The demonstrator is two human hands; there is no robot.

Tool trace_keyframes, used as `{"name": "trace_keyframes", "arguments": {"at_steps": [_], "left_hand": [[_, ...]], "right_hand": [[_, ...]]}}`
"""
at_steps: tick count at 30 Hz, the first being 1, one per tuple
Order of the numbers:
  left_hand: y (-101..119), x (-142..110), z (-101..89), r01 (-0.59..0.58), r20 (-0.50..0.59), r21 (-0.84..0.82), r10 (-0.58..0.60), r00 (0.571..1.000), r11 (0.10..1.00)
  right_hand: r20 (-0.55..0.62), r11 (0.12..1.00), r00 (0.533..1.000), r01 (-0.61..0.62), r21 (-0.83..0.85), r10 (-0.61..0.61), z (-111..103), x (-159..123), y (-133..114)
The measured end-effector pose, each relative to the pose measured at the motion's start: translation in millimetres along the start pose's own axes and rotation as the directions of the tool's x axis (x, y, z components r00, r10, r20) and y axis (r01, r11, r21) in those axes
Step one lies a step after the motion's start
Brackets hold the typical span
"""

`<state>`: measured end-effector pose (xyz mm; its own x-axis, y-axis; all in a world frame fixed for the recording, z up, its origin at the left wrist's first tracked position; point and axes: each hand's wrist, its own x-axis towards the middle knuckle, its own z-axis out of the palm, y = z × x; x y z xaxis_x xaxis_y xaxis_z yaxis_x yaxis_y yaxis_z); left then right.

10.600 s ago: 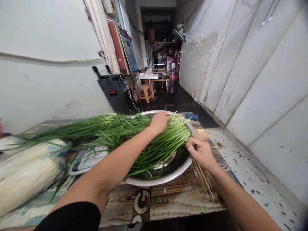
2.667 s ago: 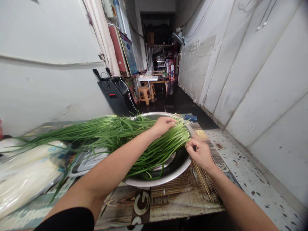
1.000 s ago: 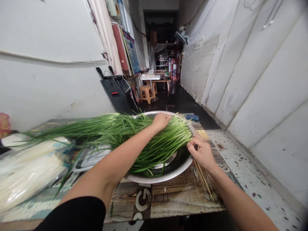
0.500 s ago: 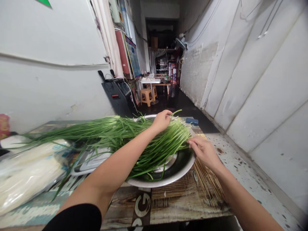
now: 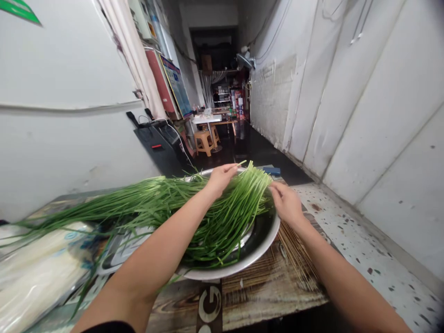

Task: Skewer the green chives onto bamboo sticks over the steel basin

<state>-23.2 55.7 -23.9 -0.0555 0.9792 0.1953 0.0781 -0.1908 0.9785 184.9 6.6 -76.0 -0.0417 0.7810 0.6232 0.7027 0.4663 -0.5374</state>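
A wide metal basin (image 5: pixel 255 260) holds a thick heap of garlic chives (image 5: pixel 227 222), their pale stem ends bunched at the right and their green leaves drooping into it. My left hand (image 5: pixel 220 179) is over the far side of the basin, finger and thumb pinched on a chive stalk whose pale end sticks out past the fingertips. At the right rim, my right hand (image 5: pixel 287 202) is closed with its fingertips at the chives' stem ends. More chives (image 5: pixel 121 196) stretch out to the left beyond the basin.
Thin bamboo skewers (image 5: pixel 300 256) lie right of the basin on the wood-patterned table (image 5: pixel 263 296). A clear bag of pale contents (image 5: pixel 45 268) and a white tray (image 5: pixel 114 252) are at the left. Behind the basin sits a small blue object (image 5: pixel 271 171).
The view has shifted slightly. The pale stem ends are lifted and stand more upright near my right hand, which has moved up along them. My left hand shows a stalk end between its fingertips.
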Motion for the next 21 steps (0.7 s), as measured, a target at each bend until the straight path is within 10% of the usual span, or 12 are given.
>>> {"name": "trace_keyframes", "arguments": {"at_steps": [10, 21], "left_hand": [[-2, -7, 16.5, -0.012, 0.091, -0.088, 0.020, 0.996, 0.996], [-5, -3, 19.5, 0.009, -0.068, -0.219, -0.025, 0.997, 0.976]], "right_hand": [[-0.034, 0.994, 0.999, -0.010, 0.107, 0.014, 0, -3, 6], [-0.064, 0.990, 0.998, 0.022, 0.140, -0.013, 2, -5, 11]]}}
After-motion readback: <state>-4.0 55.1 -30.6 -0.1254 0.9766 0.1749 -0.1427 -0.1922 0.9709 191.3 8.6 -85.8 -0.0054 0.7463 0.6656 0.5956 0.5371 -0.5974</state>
